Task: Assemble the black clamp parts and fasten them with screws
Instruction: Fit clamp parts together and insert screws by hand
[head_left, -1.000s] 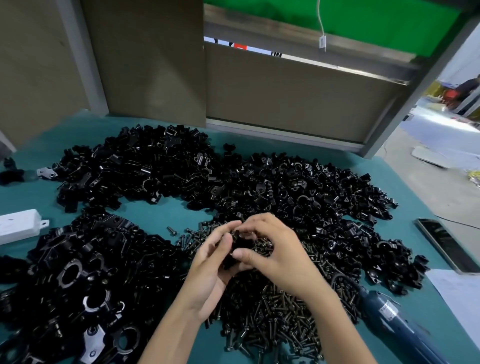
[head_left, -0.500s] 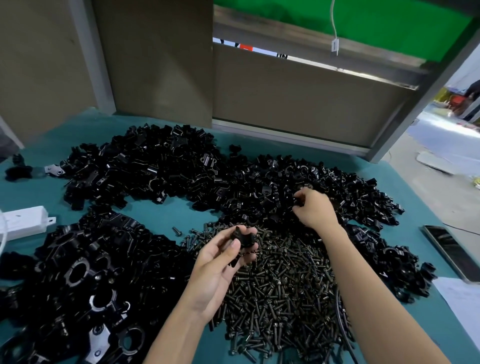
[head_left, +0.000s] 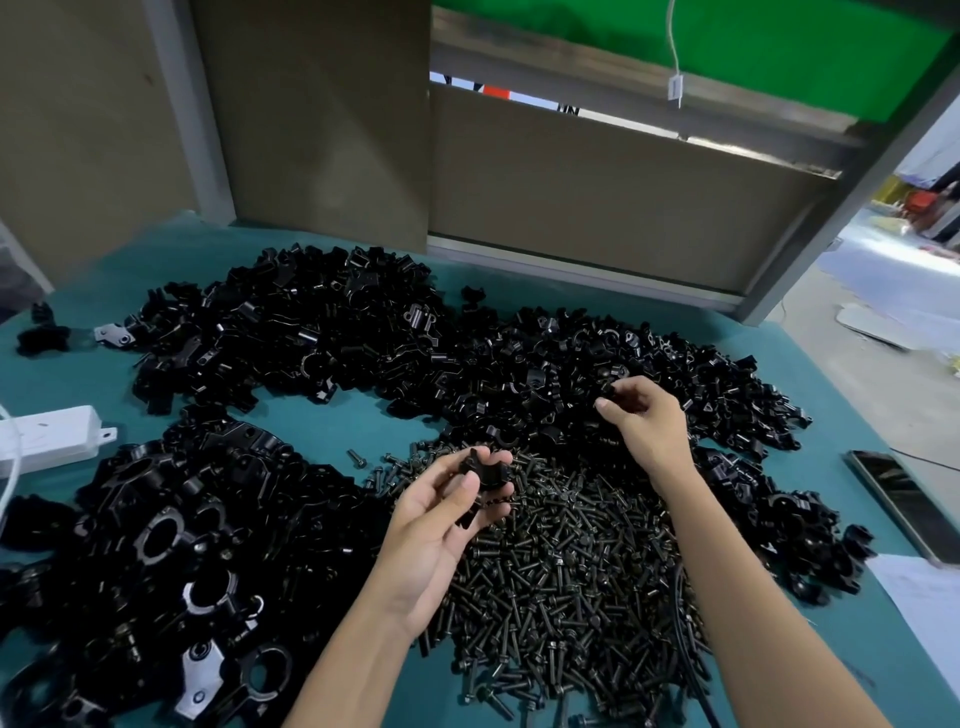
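The small clamp piece (head_left: 617, 393) pinched by the right hand (head_left: 647, 421) could snag on its neighbours in the parts heap (head_left: 524, 364) at one o'clock and slip free, tangled as that heap looks. The left hand (head_left: 441, 519), palm up near centre, grips a black clamp body (head_left: 483, 475) just above the screw pile (head_left: 571, 571) at six o'clock.

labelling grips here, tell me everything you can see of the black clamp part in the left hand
The black clamp part looks glossy, like moulded plastic or coated metal, with a curved saddle shape; finer detail is too dark to tell. The left hand holds it pinched between thumb and fingertips, over the far edge of the screw pile. Nothing else touches it; the right hand is apart, pinching another clamp piece.
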